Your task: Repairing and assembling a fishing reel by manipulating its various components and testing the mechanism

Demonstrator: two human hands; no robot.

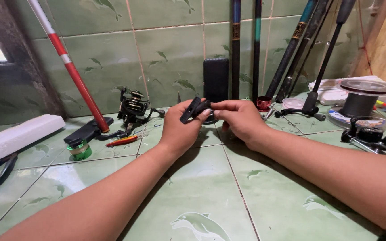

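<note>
Black reel part (195,109) pinched in left hand (179,129), right hand (240,118) gripping its other end (above green tiles (211,196))

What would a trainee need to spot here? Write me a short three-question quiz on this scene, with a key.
1. True or false: both the left hand and the right hand grip the small black part.
2. Which thing leans against the tiled wall at the left? A) a red and white rod B) a yellow broom C) a metal ladder
3. Fill in: the big line spool stands on the person's ____ side.

Key
1. True: fingers of both hands close on the part, held above the green tiled floor.
2. A. Its lower end rests near the fishing reel and the small green spool.
3. Right, beyond the right forearm.
</note>
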